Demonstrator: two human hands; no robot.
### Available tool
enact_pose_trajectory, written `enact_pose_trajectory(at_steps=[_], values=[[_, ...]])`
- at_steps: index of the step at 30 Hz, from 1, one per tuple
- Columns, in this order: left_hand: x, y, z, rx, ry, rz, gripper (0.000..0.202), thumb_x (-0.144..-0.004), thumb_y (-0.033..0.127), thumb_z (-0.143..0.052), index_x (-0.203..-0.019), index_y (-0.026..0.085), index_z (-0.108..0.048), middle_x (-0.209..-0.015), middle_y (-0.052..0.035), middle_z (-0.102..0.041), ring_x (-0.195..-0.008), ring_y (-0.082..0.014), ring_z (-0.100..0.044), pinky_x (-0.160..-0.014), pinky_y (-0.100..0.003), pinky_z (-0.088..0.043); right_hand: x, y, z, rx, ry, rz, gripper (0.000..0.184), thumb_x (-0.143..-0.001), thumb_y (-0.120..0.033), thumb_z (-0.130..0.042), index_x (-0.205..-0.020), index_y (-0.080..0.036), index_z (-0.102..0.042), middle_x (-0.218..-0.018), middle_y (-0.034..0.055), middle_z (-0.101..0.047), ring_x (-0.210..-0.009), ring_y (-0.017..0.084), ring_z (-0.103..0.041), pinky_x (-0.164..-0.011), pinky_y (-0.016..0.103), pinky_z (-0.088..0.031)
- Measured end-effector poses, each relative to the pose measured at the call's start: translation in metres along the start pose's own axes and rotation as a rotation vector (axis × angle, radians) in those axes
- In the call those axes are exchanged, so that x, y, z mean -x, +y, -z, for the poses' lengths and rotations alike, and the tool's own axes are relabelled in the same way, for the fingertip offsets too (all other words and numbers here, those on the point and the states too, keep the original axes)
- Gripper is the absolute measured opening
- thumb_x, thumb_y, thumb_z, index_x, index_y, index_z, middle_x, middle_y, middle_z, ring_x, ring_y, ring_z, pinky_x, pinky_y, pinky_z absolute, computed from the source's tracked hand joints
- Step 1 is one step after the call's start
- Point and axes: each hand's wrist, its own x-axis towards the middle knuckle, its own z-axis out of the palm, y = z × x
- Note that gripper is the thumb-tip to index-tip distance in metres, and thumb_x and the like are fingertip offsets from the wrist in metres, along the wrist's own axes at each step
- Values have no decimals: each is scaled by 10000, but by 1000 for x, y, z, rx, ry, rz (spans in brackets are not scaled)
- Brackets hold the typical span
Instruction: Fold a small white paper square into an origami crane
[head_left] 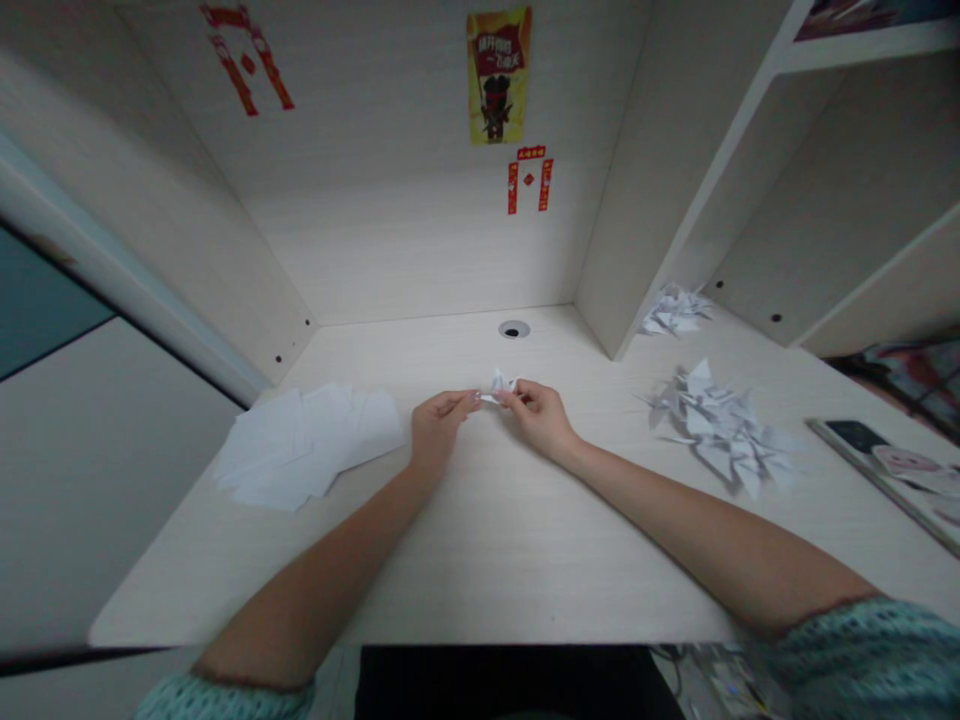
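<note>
A small folded white paper piece [498,384], which looks like an origami crane, is held between my two hands above the middle of the desk. My left hand [441,420] pinches its left end between thumb and fingertips. On the other side, my right hand [541,412] grips it with thumb and index finger, the remaining fingers curled. Part of the paper is hidden behind the right fingers. Left of my left hand lies a spread stack of white paper sheets [315,440]. To the right of my right forearm sits a pile of folded paper pieces [720,425].
A smaller pile of folded paper [675,308] rests by the upright divider [660,170]. At the right edge lies a phone [885,465] in a decorated case. The pale desk [510,560] has a round cable hole [514,329] near the back panel.
</note>
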Motion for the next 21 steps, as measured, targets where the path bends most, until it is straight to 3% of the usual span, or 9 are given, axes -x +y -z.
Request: enact_pose_trajectory(at_steps=[8, 13, 21], values=[[-4, -3, 1, 64, -65, -4, 299, -636, 355, -720, -866, 165, -707, -841, -69, -729, -799, -182, -660, -765, -303, -486, -2, 1, -1, -143, -20, -108, 388, -712, -518, -619, -572, -156, -608, -478, -29, -481, -472, 93, -368, -473, 233, -280], [-2, 0, 0, -3, -191, -20, 231, -629, 336, -727, -782, 166, -694, -824, -58, -726, -784, -181, -666, -800, -311, -491, -1, -1, -2, -259, -40, -143, 387, -667, -522, -662, -553, -156, -605, -509, -18, -515, -503, 101, -416, -490, 234, -296], [-2, -5, 1, -74, -215, -33, 221, -679, 356, -682, -807, 179, -711, -841, -62, -728, -793, -187, -667, -798, -313, -492, -1, 1, -3, -309, -81, -165, 397, -680, -552, -636, -610, -161, -646, -562, 1, -569, -572, 129, -486, -526, 243, -348]])
